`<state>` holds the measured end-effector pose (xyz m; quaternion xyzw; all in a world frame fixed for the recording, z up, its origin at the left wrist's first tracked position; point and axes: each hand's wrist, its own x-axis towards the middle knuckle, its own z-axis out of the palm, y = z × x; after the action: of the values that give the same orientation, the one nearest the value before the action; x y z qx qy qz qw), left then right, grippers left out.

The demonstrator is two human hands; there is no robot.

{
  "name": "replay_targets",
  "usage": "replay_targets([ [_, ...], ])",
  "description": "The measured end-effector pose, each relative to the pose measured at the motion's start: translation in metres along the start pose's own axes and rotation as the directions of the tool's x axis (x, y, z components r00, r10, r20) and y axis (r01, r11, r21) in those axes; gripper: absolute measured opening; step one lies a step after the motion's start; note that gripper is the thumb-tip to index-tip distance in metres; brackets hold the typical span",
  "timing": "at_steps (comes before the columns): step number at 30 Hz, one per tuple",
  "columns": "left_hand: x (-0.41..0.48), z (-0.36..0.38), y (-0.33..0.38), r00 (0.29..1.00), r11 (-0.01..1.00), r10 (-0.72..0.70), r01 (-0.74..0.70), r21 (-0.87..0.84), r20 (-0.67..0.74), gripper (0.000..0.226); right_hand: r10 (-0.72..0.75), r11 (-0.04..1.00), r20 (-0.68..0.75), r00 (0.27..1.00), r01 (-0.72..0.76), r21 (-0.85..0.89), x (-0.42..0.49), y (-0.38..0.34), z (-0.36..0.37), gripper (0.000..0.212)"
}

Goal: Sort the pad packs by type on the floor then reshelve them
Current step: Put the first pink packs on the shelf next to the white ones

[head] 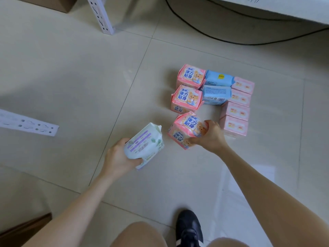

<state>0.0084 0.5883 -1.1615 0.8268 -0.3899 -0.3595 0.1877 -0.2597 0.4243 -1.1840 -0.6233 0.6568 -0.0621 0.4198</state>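
Fingers (195, 139) of the right hand (212, 138) curl round a pink pack (185, 128) just below mid-frame, and the left hand (116, 157) grips a white pack (144, 145) beside it; both look soft and light, best held by the sides.

A white perforated post (101, 15) stands on the pale tiled floor (71, 77) near a cardboard box (53, 2); a second perforated rail (28, 124) lies flat at left. A black cable (249, 44) curves across the far tiles. A black shoe (189, 227) rests nearest.
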Motion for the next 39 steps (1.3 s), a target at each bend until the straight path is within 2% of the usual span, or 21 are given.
replay_targets([
  [8,-0.064,-0.089,0.081,0.998,0.998,0.061,-0.061,-0.020,0.017,0.063,-0.018,0.999,0.020,1.000,0.017,0.043,-0.067,-0.087,-0.095,0.078],
  [17,-0.154,-0.247,0.191,0.994,0.992,0.109,-0.110,-0.059,-0.024,0.061,-0.044,0.996,-0.013,0.999,0.045,0.075,-0.167,-0.223,-0.231,0.064],
  [24,-0.208,-0.373,0.288,0.979,0.968,0.181,-0.195,-0.156,-0.095,0.058,-0.145,0.987,-0.091,0.985,0.151,0.055,-0.239,-0.342,-0.338,0.075],
  [31,-0.245,-0.477,0.365,0.929,0.923,0.295,-0.337,-0.184,-0.223,0.060,-0.316,0.943,-0.202,0.927,0.331,0.042,-0.298,-0.440,-0.437,0.081],
  [35,-0.266,-0.531,0.403,0.885,0.892,0.369,-0.423,-0.160,-0.284,0.061,-0.407,0.906,-0.298,0.863,0.424,-0.009,-0.334,-0.485,-0.484,0.091],
  [39,-0.287,-0.584,0.445,0.831,0.854,0.450,-0.507,-0.114,-0.327,0.060,-0.458,0.871,-0.334,0.824,0.491,0.018,-0.371,-0.521,-0.529,0.097],
])
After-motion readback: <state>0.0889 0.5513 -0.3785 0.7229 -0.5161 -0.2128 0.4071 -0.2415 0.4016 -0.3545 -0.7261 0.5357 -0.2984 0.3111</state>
